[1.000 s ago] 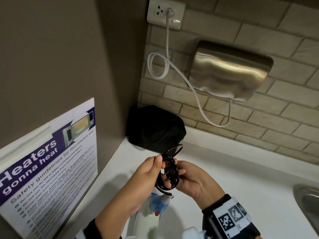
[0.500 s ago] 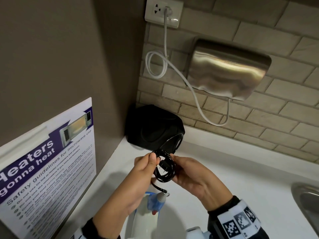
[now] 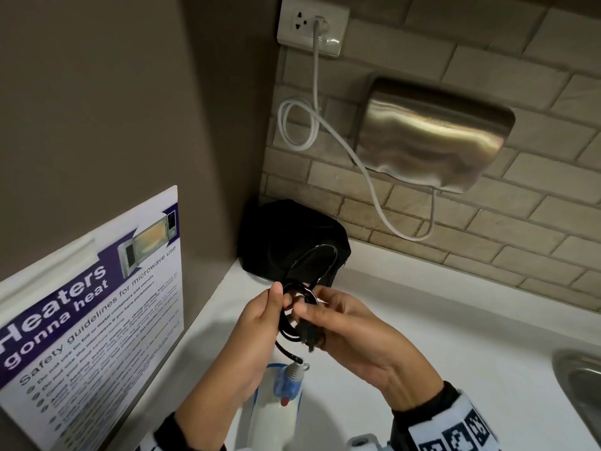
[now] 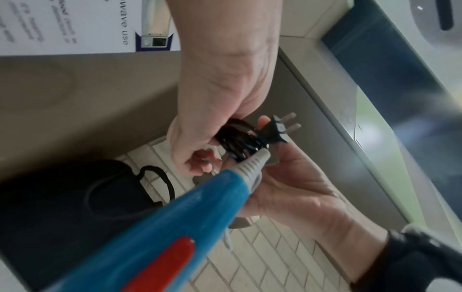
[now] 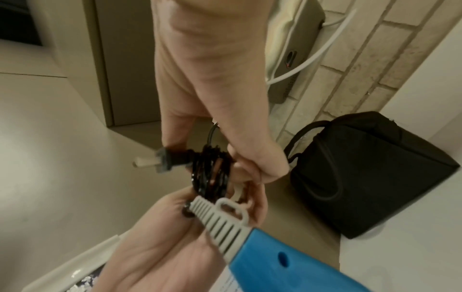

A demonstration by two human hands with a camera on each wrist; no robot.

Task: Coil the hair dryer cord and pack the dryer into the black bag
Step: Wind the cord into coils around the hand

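My left hand (image 3: 260, 317) pinches the coiled black cord (image 3: 297, 304) between thumb and fingers over the white counter. My right hand (image 3: 351, 333) holds the plug (image 3: 309, 336) against the coil, its prongs sticking out free (image 4: 287, 122). One loose loop of cord (image 3: 317, 255) stands above the coil. The hair dryer (image 3: 286, 388), white and blue with a red switch (image 4: 162, 264), hangs below the coil by its grey strain relief (image 5: 220, 215); its body is out of view. The black bag (image 3: 292, 239) sits in the corner just behind the hands, and I cannot tell whether it is open.
A steel hand dryer (image 3: 435, 135) hangs on the brick wall, its white cable (image 3: 367, 177) looping to the socket (image 3: 313, 30). A microwave safety poster (image 3: 91, 320) covers the left wall. A metal sink (image 3: 582, 385) lies at the right of the counter (image 3: 455, 336).
Both hands have moved a little farther toward the bag. The coil has been drawn tighter, a loop now stands above it, and the plug has come round under my right thumb.
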